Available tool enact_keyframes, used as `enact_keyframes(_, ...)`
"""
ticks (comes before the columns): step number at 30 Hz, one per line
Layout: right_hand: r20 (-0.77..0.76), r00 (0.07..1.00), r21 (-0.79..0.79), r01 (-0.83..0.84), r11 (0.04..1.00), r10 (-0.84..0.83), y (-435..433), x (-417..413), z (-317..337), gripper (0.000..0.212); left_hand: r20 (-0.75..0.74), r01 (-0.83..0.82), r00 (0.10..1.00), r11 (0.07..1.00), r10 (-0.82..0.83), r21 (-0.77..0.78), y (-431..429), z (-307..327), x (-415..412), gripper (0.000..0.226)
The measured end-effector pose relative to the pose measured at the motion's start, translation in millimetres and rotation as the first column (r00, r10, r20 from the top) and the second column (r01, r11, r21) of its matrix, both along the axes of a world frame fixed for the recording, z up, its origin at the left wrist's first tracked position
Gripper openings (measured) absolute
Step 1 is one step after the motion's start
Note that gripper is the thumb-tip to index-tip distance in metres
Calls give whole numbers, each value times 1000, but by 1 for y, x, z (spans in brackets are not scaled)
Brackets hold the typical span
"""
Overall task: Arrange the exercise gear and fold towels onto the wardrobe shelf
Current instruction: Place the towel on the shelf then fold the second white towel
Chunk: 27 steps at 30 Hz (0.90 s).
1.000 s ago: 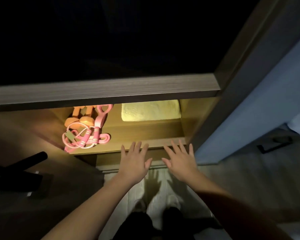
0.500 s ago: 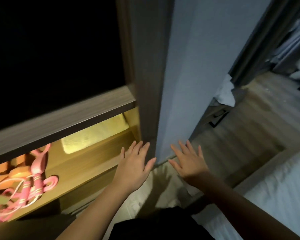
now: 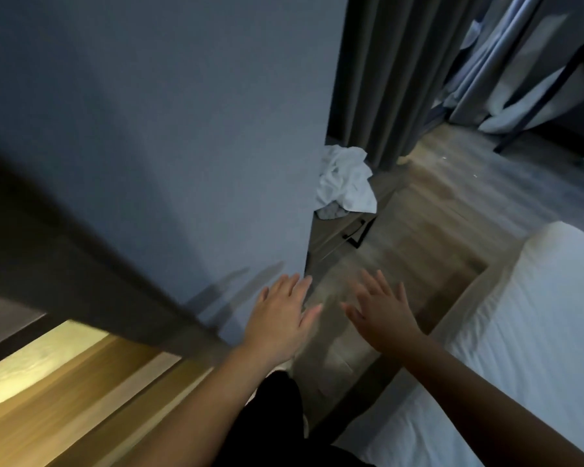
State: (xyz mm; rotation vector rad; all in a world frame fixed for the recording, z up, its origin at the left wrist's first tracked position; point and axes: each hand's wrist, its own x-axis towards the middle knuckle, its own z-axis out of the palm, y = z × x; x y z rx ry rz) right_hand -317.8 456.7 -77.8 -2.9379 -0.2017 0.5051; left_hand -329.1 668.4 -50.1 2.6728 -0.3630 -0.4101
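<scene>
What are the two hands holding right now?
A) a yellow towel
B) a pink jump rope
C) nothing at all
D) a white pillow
C: the left hand and the right hand are both spread flat with open fingers in the air, and nothing lies in either palm; the yellow towel sits on the lit shelf, apart from them.

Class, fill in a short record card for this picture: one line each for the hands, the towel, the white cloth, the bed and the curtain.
left hand: open, empty, fingers spread
right hand: open, empty, fingers spread
towel: yellow, on the lit shelf, lower left
white cloth: crumpled, beside the wall edge
bed: white sheet, at right
curtain: grey, hanging, top centre
</scene>
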Motion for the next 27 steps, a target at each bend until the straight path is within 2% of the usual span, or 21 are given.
enact_keyframes(6, -16, 996, -24, 92, 995, -92, -53, 64, -11, 65, -11, 99, 995, 995, -100, -6, -56, -16, 85, 62)
enact_keyframes(10, -45, 987, 12, 158, 987, -157, -90, 125, -21, 64, -21, 121, 993, 993, -120, 17, -95, -24, 153, 62)
enact_keyframes(14, -63, 988, 6, 144, 990, -143, -122, 178, -21, 63, -67, 105, 992, 994, -104, 22, -126, -21, 207, 61)
enact_keyframes(17, -78, 986, 13, 145, 989, -144, -142, 219, -19, 63, -29, 90, 996, 993, -88, 76, -144, -25, 248, 60)
enact_keyframes(21, -115, 989, 63, 104, 993, -96, -161, 263, -21, 63, -1, -4, 1000, 996, 5, 84, -163, -29, 284, 60)
enact_keyframes(25, -109, 992, 59, -50, 997, 57, -178, 335, -32, 63, -2, -197, 980, 980, 197, 26, -180, -46, 324, 55)
enact_keyframes(27, -140, 980, 52, -133, 990, 139, -184, 374, -41, 63, -33, -278, 959, 958, 281, 69, -190, -56, 343, 54)
